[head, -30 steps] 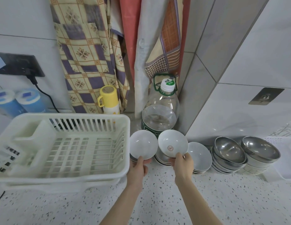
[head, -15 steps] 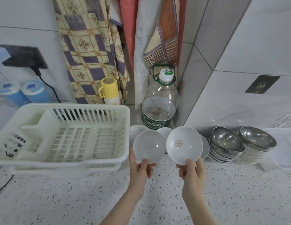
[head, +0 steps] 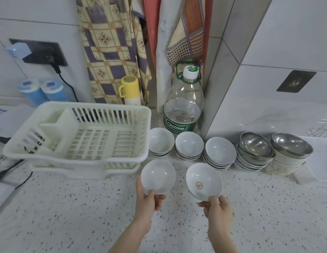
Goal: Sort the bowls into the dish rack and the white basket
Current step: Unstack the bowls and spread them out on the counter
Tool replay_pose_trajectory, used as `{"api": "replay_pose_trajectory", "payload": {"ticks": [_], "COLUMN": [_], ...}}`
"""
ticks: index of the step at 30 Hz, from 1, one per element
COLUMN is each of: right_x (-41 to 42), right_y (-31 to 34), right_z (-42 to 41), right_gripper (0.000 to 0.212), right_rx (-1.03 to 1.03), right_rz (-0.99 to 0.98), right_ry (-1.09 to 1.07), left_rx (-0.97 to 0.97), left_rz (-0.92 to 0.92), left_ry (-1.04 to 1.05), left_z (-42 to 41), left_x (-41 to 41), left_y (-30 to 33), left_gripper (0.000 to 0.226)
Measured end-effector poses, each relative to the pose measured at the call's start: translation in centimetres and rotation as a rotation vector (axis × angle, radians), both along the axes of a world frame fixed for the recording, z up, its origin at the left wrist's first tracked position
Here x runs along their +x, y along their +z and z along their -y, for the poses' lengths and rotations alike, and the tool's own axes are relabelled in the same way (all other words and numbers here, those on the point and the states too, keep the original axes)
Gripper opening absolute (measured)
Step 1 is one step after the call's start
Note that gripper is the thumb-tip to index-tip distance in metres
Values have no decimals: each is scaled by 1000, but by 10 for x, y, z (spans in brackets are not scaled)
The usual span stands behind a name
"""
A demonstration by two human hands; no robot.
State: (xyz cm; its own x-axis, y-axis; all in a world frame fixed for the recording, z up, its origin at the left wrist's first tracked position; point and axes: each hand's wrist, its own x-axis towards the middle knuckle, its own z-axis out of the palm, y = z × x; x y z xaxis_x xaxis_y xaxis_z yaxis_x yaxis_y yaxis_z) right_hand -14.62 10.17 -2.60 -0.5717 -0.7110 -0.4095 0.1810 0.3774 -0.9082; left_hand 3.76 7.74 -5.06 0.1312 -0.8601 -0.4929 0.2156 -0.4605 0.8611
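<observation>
Bowls: your left hand (head: pixel 147 204) pinches a plain white ceramic bowl (head: pixel 158 177), your right hand (head: pixel 218 209) a red-stamped white one (head: pixel 204 182), tilted up, likely for checking.

"Cestbon" on the green label (head: pixel 178 126) of the bottle (head: pixel 183 103)

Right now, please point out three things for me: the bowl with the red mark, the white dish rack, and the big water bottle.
bowl with the red mark (head: pixel 204 182): head view, inner wall.
white dish rack (head: pixel 148 125): head view, right rim.
water bottle (head: pixel 183 106): head view, clear body.
</observation>
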Motion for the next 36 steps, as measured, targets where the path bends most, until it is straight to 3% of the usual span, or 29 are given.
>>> {"api": "replay_pose_trajectory", "payload": {"ticks": [11,36], "right_x": [1,-6], "right_y": [-13,-30], "right_z": [23,36], "right_gripper": [22,29], "right_rx": [114,153], "right_rz": [33,23], "right_ry": [112,282], "left_rx": [102,71], "left_rz": [72,71], "left_ry": [-22,-24], "left_z": [11,17], "left_x": [13,11], "left_y": [-11,-13], "left_gripper": [67,60]}}
